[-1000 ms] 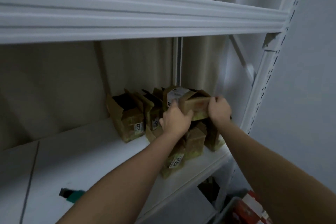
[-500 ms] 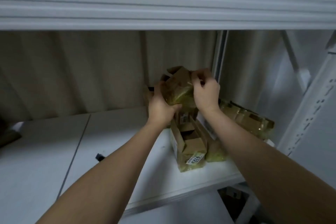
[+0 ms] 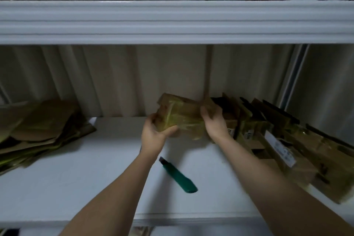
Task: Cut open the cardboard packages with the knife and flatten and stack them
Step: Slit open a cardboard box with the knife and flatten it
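Both hands [image 3: 153, 136] [image 3: 215, 123] grip one package [image 3: 182, 119] (knife [image 3: 179, 175] below, packages [image 3: 277, 140] crowding right).

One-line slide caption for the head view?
Both hands, left and right, hold a taped cardboard package above the shelf; green knife lies below, flattened stack at left.

Just 1 view here, head-worn, looking forward and slightly down into a white shelf bay [image 3: 76, 178] at close range. The upper shelf's edge [image 3: 172, 23] bands the top of frame, both forearms rise from the bottom edge, and the curtained back fills the middle.
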